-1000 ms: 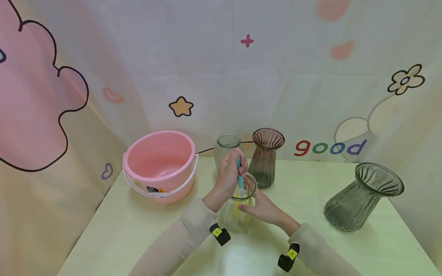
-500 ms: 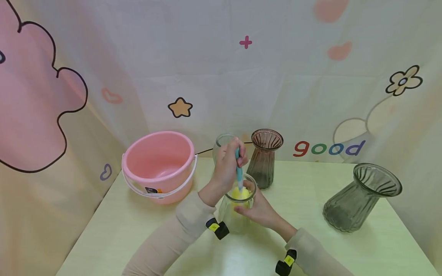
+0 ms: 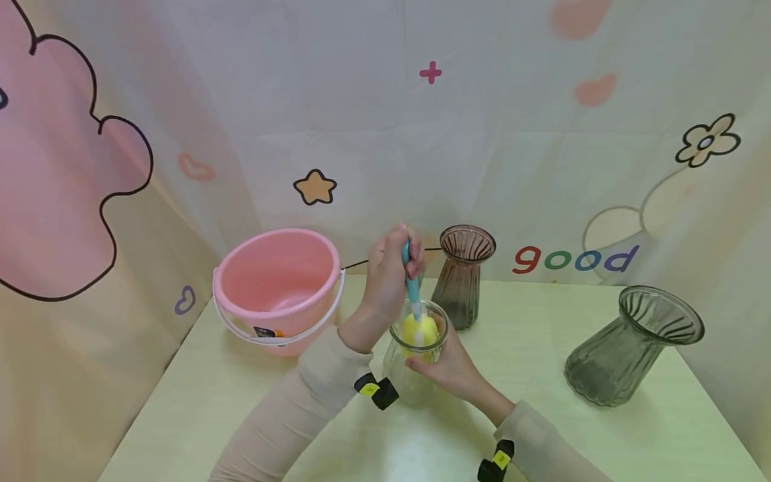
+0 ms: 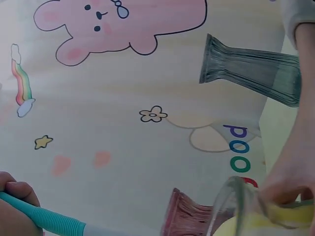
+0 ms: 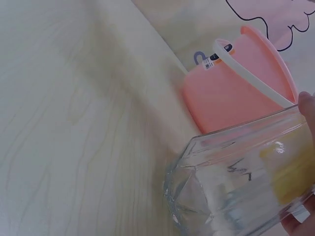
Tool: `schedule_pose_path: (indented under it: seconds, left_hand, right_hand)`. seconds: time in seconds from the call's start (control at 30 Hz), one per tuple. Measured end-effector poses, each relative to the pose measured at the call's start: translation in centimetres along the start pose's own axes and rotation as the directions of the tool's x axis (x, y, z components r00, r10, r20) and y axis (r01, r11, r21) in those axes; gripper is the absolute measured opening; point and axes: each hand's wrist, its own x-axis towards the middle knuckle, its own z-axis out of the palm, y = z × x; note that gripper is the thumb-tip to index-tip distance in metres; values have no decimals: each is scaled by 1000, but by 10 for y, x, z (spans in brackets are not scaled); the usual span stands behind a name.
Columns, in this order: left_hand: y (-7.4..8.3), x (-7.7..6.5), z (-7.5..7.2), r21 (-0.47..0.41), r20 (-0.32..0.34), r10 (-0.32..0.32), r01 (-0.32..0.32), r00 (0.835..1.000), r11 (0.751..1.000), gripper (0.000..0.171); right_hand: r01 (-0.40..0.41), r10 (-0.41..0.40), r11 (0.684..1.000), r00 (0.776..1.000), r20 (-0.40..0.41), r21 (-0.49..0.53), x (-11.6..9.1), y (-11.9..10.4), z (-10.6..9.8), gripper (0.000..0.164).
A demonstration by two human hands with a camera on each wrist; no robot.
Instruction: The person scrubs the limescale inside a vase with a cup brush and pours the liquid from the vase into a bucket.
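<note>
My left hand [image 3: 388, 271] grips the blue-green handle [image 4: 54, 219] of a bottle brush. The yellow sponge head [image 3: 419, 331] of this brush sits inside the neck of a clear glass vase [image 3: 405, 375], close under the rim. Around the neck of that vase curls my right hand [image 3: 454, 368], thumb in front; the remaining fingers are partly hidden behind the glass. In the right wrist view the faceted base of the vase and the yellow sponge behind its wall are visible.
A pink bucket [image 3: 313, 340] with a white handle stands at the left. Behind my hands is a reddish-brown ribbed vase [image 3: 460, 288]; a grey-green vase [image 3: 608, 361] stands at the right. A printed curtain [image 3: 373, 120] hangs behind the table [image 3: 199, 402].
My left hand has risen and shifted slightly left, drawing the sponge head up to the vase's mouth. The right hand stays around the vase. The other glass jar behind is now hidden by my hand.
</note>
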Motion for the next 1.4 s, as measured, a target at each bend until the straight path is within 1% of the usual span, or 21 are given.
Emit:
schedule_pose_path:
  seconds: [0.07, 0.2, 0.27, 0.37, 0.47, 0.57, 0.7, 0.8, 0.87, 0.93, 1.0, 1.13, 1.27, 1.4]
  left_hand:
    - [-9, -1, -2, 15, -17, 2, -2, 1000, 1000, 35]
    - [-29, -4, -7, 29, -47, 6, -4, 999, 1000, 36]
    - [-39, -6, -11, 33, -54, -11, 13, 998, 999, 36]
    - [-52, -10, -16, 45, -66, -65, 68, 996, 997, 34]
    - [-60, -13, -19, 52, -78, -98, 102, 992, 993, 34]
    - [-62, -14, -19, 69, -69, -91, 96, 993, 993, 35]
    - [-62, -15, -19, 74, -51, -77, 81, 996, 994, 31]
    - [-62, -14, -19, 64, -55, -86, 89, 995, 994, 29]
    - [-62, -14, -19, 52, -60, -93, 96, 994, 994, 29]
    - [-61, -14, -19, 38, -63, -97, 100, 993, 994, 30]
    - [-60, -14, -18, 30, -63, -95, 97, 993, 995, 32]
    - [-54, -14, -14, 31, -57, -87, 89, 995, 996, 36]
    - [-38, -11, -8, 16, -51, -72, 73, 996, 997, 37]
    - [-18, -3, -3, -18, -48, -45, 44, 998, 999, 36]
  right_hand:
    - [-5, 5, 1000, 1000, -4, -4, 0, -2, 0, 85]
    - [12, -12, 1000, 1000, -24, 19, 0, -3, 1, 81]
    - [22, -21, 1000, 999, -44, 15, -1, -2, 2, 82]
    - [17, -16, 1000, 997, -69, 3, -3, -2, 6, 85]
    - [21, -23, 1000, 997, -78, -22, -5, -3, 8, 87]
    - [65, -66, 997, 997, -43, -43, -6, -3, 6, 86]
    - [109, -106, 993, 992, 62, -39, -6, -4, -4, 87]
    - [107, -99, 993, 986, 134, -52, -6, -3, -12, 87]
    - [105, -90, 991, 983, 162, -84, -7, -2, -16, 85]
    - [104, -86, 989, 982, 170, -102, -7, -1, -18, 83]
    - [87, -69, 991, 984, 166, -103, -6, 1, -18, 78]
    - [67, -59, 996, 988, 145, -53, -5, 3, -14, 69]
    - [39, -39, 999, 991, 129, 4, -5, 4, -11, 69]
    - [-10, 4, 999, 993, 116, 45, -7, 4, -9, 76]
